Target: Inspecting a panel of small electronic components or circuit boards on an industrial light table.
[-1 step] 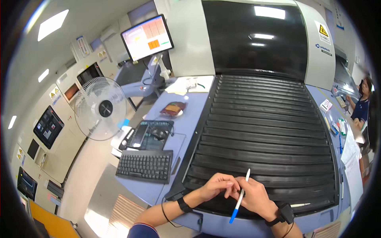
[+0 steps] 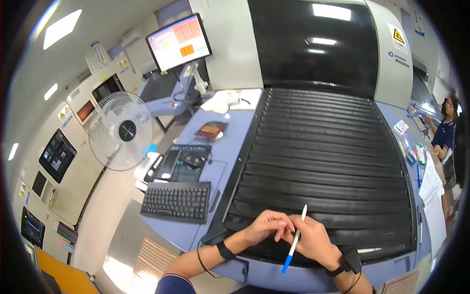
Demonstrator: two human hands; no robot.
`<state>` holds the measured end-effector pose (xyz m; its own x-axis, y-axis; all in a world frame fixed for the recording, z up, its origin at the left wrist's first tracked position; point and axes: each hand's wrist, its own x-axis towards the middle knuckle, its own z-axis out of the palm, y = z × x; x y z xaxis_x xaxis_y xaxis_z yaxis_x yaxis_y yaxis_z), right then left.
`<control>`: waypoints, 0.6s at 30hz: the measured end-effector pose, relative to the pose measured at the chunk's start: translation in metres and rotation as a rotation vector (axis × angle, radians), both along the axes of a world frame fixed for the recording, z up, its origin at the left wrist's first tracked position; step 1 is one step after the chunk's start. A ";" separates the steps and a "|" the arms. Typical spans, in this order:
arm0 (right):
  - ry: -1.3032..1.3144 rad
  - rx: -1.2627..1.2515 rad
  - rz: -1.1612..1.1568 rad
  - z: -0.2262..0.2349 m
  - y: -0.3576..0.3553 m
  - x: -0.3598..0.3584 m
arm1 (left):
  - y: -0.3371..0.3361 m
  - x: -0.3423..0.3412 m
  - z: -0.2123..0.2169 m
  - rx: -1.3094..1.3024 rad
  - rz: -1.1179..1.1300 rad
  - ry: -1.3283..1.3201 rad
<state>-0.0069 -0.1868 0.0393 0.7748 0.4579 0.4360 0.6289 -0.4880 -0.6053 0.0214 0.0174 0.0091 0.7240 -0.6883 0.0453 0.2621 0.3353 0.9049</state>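
My right hand (image 2: 316,240) is closed around a white marker pen (image 2: 297,235) with a blue end. The pen slants, its white end away from me and its blue end toward me. Close against it, my left hand (image 2: 264,229) has loosely bent fingers, some gaps between them, and no object visible in it. The fingertips of both hands meet or nearly meet; exactly where they touch is hidden. Both hands are over the near end of a black ribbed machine bed (image 2: 323,166). Dark bands circle both wrists.
Left of the bed are a black keyboard (image 2: 175,201), a mouse (image 2: 194,161) and a reddish-brown packet (image 2: 211,130). Farther left stand a fan (image 2: 122,131) and a monitor (image 2: 179,42). Papers (image 2: 431,183) lie along the right side, where another person (image 2: 444,128) sits. A large machine with a dark cover (image 2: 318,54) rises behind.
The whole view has shifted slightly, so the surroundings sit a little higher and farther left. My hands and the pen keep nearly the same pose.
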 end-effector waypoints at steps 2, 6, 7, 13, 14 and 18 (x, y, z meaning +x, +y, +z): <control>0.023 0.001 0.028 0.005 0.003 0.001 | -0.001 -0.001 0.004 0.015 0.046 -0.029; -0.031 0.034 0.070 -0.003 0.010 0.005 | 0.009 -0.001 0.007 0.092 0.057 -0.049; -0.025 0.024 0.050 -0.004 0.008 0.006 | 0.005 0.000 0.008 0.074 0.065 -0.069; -0.141 0.136 0.037 -0.006 0.005 0.008 | 0.010 0.004 0.011 -0.032 0.071 -0.146; -0.153 0.148 0.033 -0.007 0.004 0.008 | 0.010 0.004 0.008 -0.053 0.089 -0.161; -0.195 0.179 0.042 -0.013 0.003 0.008 | 0.008 0.002 0.014 -0.096 0.114 -0.233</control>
